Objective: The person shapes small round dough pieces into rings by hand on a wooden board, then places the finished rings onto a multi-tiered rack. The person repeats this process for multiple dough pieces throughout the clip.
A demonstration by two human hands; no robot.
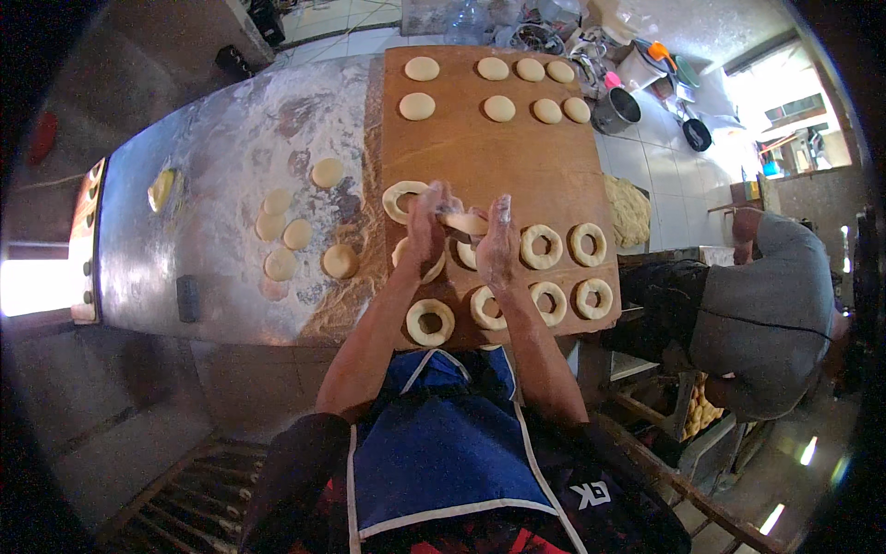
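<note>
Between my left hand (pixel 428 226) and my right hand (pixel 498 247) is a pale dough piece (pixel 465 223), held above the wooden board (pixel 489 157). It is seen edge-on and partly covered by the fingers, so I cannot tell its full shape. White flour coats the fingertips. Just beyond the left hand lies a dough ring (pixel 391 200), and another ring (pixel 436 270) is partly hidden under the left wrist. Several more rings sit in rows at the near right, including a ring (pixel 528 247) beside the right hand and a ring (pixel 415 320) near the board's front edge.
Flat dough rounds (pixel 422 69) line the board's far end. Left of it, the floured metal table (pixel 221 120) bears several more rounds (pixel 328 173), a yellowish lump (pixel 161 190) and a dark block (pixel 187 298). Another person (pixel 761 314) bends at the right, near a dough mass (pixel 628 210).
</note>
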